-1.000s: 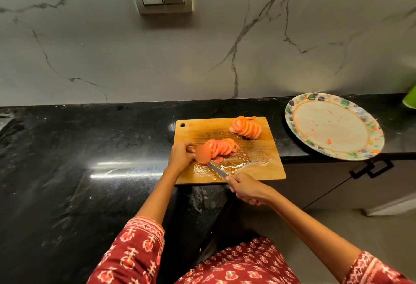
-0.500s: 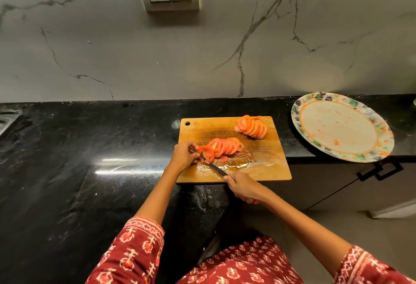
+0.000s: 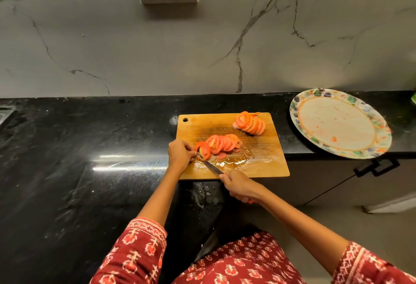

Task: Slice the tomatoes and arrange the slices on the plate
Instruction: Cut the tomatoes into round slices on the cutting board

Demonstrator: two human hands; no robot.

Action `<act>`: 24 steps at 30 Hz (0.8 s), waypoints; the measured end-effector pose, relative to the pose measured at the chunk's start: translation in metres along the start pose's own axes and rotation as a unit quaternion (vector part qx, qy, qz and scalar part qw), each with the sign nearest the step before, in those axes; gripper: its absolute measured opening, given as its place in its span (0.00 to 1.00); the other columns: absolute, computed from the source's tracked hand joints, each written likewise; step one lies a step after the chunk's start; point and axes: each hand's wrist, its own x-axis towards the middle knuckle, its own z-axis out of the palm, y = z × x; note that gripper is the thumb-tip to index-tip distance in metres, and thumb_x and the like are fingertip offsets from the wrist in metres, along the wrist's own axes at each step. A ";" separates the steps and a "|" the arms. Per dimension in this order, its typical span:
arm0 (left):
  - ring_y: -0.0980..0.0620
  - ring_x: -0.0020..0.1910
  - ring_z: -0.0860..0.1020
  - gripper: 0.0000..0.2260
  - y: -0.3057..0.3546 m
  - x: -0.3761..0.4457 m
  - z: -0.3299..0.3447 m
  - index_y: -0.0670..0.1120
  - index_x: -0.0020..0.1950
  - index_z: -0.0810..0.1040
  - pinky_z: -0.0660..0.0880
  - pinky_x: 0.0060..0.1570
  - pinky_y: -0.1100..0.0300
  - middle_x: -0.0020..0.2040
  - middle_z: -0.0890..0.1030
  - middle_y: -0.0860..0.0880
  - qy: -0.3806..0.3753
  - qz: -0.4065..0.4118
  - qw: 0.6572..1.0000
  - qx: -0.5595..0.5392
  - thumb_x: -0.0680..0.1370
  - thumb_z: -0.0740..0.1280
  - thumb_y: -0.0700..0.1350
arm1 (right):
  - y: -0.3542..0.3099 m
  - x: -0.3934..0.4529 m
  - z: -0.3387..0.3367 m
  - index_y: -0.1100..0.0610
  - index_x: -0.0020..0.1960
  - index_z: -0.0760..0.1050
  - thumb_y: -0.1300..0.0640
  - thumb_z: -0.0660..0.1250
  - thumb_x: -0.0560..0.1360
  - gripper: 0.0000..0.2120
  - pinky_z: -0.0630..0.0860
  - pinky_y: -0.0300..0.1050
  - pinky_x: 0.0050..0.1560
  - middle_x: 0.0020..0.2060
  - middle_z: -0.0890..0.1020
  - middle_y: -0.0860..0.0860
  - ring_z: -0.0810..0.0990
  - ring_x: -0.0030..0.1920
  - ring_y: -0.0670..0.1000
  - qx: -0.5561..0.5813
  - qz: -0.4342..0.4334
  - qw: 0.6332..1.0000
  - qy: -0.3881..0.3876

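Left hand (image 3: 180,153) pinching tomato end (image 3: 203,150), right hand (image 3: 239,186) round knife (image 3: 210,164); sliced rows (image 3: 250,124) behind, plate (image 3: 380,130) well right

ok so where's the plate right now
In the head view, the round plate with the multicoloured patterned rim lies on the black countertop, right of the wooden cutting board, holding no slices.

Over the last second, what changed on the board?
The tomato end under the left hand has thinned; the knife, gripped by the right hand, is cutting into it. Both slice rows stayed on the board, and the plate holds no slices.
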 end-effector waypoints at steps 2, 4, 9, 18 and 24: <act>0.54 0.26 0.77 0.11 0.002 0.000 0.000 0.44 0.30 0.77 0.79 0.33 0.62 0.29 0.78 0.47 -0.001 -0.005 1.000 0.002 0.71 0.72 0.35 | 0.001 -0.003 -0.003 0.56 0.38 0.64 0.50 0.50 0.83 0.17 0.60 0.35 0.16 0.27 0.70 0.53 0.64 0.17 0.46 0.022 0.013 1.000 -0.014; 0.54 0.27 0.77 0.10 0.003 0.001 0.000 0.43 0.31 0.78 0.79 0.35 0.61 0.29 0.78 0.47 0.002 -0.012 1.000 0.002 0.71 0.72 0.35 | -0.003 0.000 -0.002 0.56 0.38 0.63 0.50 0.50 0.83 0.17 0.59 0.35 0.17 0.27 0.69 0.52 0.63 0.17 0.46 0.036 0.023 0.999 -0.018; 0.53 0.27 0.78 0.13 0.004 0.000 0.004 0.44 0.28 0.76 0.79 0.36 0.59 0.28 0.77 0.48 0.029 -0.015 0.999 0.019 0.71 0.71 0.34 | -0.006 0.003 0.005 0.57 0.40 0.64 0.49 0.49 0.82 0.17 0.61 0.38 0.20 0.27 0.70 0.54 0.65 0.19 0.49 0.018 0.031 0.999 0.001; 0.43 0.37 0.80 0.04 0.000 0.014 0.006 0.38 0.37 0.81 0.80 0.41 0.50 0.37 0.81 0.40 0.094 0.007 0.992 0.085 0.71 0.68 0.33 | -0.017 0.002 0.002 0.59 0.37 0.66 0.50 0.51 0.82 0.19 0.64 0.38 0.18 0.28 0.72 0.54 0.67 0.22 0.50 -0.042 0.015 0.998 0.032; 0.42 0.38 0.81 0.05 -0.004 0.019 -0.001 0.39 0.44 0.81 0.80 0.42 0.50 0.42 0.82 0.39 0.049 -0.021 0.997 0.060 0.72 0.67 0.33 | -0.030 0.009 0.005 0.58 0.33 0.63 0.52 0.51 0.83 0.21 0.66 0.39 0.19 0.28 0.70 0.53 0.69 0.24 0.50 -0.072 0.015 0.995 0.063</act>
